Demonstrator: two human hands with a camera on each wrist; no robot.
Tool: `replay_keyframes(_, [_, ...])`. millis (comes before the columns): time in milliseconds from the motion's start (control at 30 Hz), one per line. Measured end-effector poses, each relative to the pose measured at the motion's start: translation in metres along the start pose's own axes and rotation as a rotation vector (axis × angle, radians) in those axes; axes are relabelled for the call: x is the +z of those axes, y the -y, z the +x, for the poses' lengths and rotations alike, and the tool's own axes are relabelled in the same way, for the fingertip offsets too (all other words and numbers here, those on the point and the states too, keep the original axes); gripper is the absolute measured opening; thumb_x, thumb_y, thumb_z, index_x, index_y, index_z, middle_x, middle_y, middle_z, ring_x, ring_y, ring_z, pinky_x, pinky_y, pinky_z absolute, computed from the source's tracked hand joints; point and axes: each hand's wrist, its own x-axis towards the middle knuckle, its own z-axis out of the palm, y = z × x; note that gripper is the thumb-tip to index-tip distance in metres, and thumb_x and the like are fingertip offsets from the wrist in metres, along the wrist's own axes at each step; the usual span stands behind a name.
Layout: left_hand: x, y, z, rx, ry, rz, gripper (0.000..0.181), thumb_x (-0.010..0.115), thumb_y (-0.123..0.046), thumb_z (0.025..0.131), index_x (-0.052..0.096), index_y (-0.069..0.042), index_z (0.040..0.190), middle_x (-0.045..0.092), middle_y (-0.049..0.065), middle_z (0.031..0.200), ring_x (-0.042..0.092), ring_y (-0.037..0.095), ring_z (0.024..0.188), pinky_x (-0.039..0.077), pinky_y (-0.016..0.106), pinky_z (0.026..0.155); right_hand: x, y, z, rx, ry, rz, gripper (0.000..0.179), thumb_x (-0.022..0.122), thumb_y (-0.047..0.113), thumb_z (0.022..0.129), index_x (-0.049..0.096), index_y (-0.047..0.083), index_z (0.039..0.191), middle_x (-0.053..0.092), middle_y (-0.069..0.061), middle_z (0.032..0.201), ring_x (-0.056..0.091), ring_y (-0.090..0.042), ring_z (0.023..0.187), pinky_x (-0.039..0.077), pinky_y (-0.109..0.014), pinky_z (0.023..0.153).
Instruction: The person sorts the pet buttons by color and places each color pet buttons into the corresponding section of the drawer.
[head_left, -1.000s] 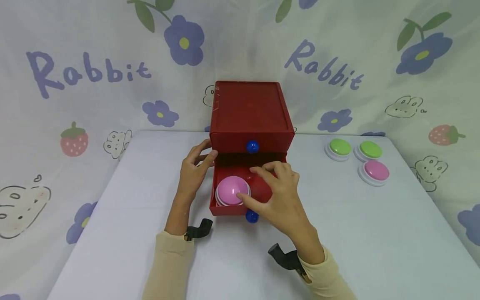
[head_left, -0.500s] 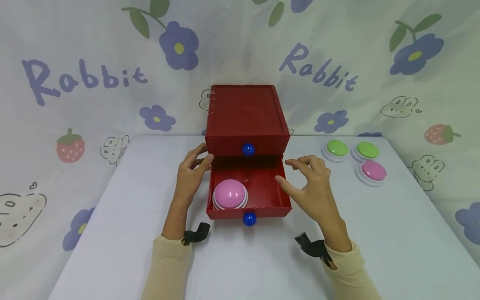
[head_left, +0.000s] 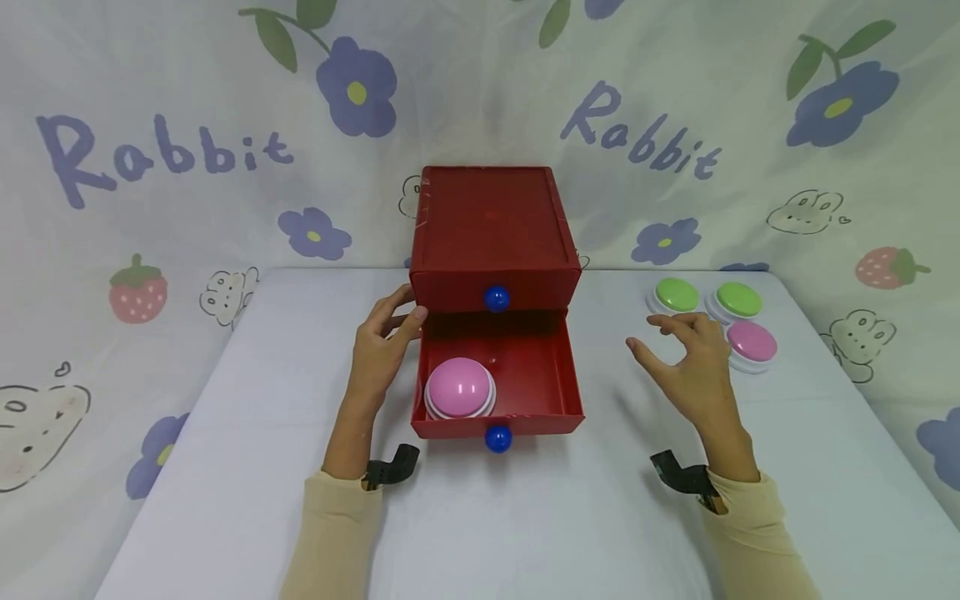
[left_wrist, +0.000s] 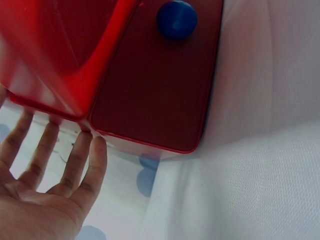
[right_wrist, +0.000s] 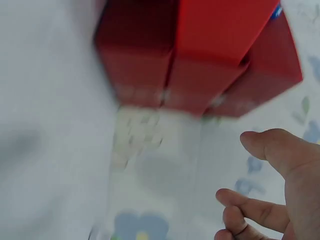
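Red cabinet (head_left: pixel 491 221) faces the person (head_left: pixel 333 533), drawer (head_left: pixel 534 375) jutting out.

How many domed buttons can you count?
4: a pink button in the open drawer; on the table's right, a green button, another green button and a second pink button. Others may be hidden.

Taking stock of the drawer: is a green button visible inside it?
No, the open drawer shows one pink button, while both green buttons stand on the table.
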Motion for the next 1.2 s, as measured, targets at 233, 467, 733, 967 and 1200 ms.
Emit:
replay_keyframes(233, [-0.001, 0.003, -0.001, 0.020, -0.017, 0.024, 0.051, 0.065, -0.038, 0.098, 0.053, -0.027, 0.147, 0.054, -0.002, 0.140, 0.060, 0.021, 0.112, 0.054, 0.026, 0.089, -0.016, -0.041, 0.004, 0.082, -0.045, -0.087, 0.044, 0.085, 0.016, 0.077, 0.069, -0.007, 0.110, 0.053, -0.023, 0.101, 0.044, -0.045, 0.104, 0.029, -0.055, 0.087])
replay_keyframes(467, [0.000, 0.001, -0.002, 0.026, -0.015, 0.024, 0.052, 0.065, -0.040, 0.097, 0.053, -0.029, 0.146, 0.054, -0.003, 0.140, 0.059, 0.025, 0.114, 0.055, 0.027, 0.089, -0.038, -0.075, 0.011, 0.333, 0.035, -0.216, 0.061, 0.075, 0.035, 0.087, 0.060, -0.004, 0.131, 0.043, -0.031, 0.124, 0.034, -0.050, 0.120, 0.020, -0.063, 0.093])
replay_keyframes(733, [-0.001, 0.005, -0.001, 0.024, -0.023, 0.037, 0.051, 0.065, -0.038, 0.097, 0.053, -0.029, 0.147, 0.054, -0.003, 0.139, 0.058, 0.021, 0.114, 0.055, 0.027, 0.089, -0.050, -0.115, 0.006, 0.505, 0.057, -0.311, 0.081, 0.071, 0.049, 0.087, 0.049, -0.009, 0.139, 0.034, -0.036, 0.133, 0.022, -0.049, 0.131, 0.018, -0.066, 0.095])
replay_keyframes(967, [0.000, 0.006, 0.000, 0.027, -0.020, 0.038, 0.051, 0.064, -0.037, 0.098, 0.052, -0.029, 0.146, 0.053, -0.003, 0.140, 0.058, 0.021, 0.114, 0.054, 0.028, 0.090, -0.049, -0.132, -0.002, 0.601, 0.085, -0.342, 0.090, 0.067, 0.054, 0.088, 0.041, -0.013, 0.142, 0.028, -0.039, 0.136, 0.016, -0.048, 0.135, 0.016, -0.069, 0.099])
replay_keyframes(1200, [0.000, 0.002, -0.001, 0.024, -0.013, 0.023, 0.051, 0.065, -0.038, 0.098, 0.052, -0.029, 0.147, 0.053, -0.002, 0.140, 0.057, 0.026, 0.115, 0.055, 0.032, 0.090, -0.050, -0.141, -0.006, 0.654, 0.105, -0.351, 0.094, 0.065, 0.056, 0.089, 0.037, -0.017, 0.142, 0.025, -0.042, 0.137, 0.014, -0.050, 0.135, 0.015, -0.070, 0.097])
